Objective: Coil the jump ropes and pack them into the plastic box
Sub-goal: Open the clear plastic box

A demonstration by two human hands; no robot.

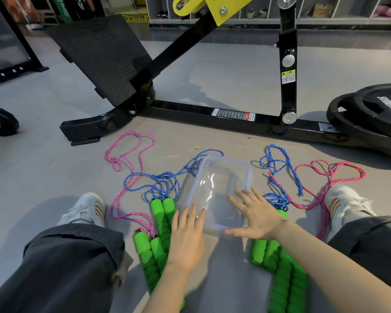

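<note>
A clear plastic box (221, 175) lies on the grey floor between my legs. My left hand (187, 236) rests with straight fingers against its near left edge. My right hand (255, 215) lies spread over its near right corner. Left of the box sprawl a pink rope (131, 152) and a blue rope (158, 186), their green foam handles (160, 229) beside my left hand. Right of the box lie another blue rope (280, 168) and a pink rope (330, 175), with green handles (278, 260) under my right forearm.
A black gym machine frame (212, 111) with a slanted footplate (104, 55) crosses the floor just beyond the ropes. Black weight plates (370, 114) sit at the right, another plate (0, 123) at the far left. My shoes (88, 208) flank the ropes.
</note>
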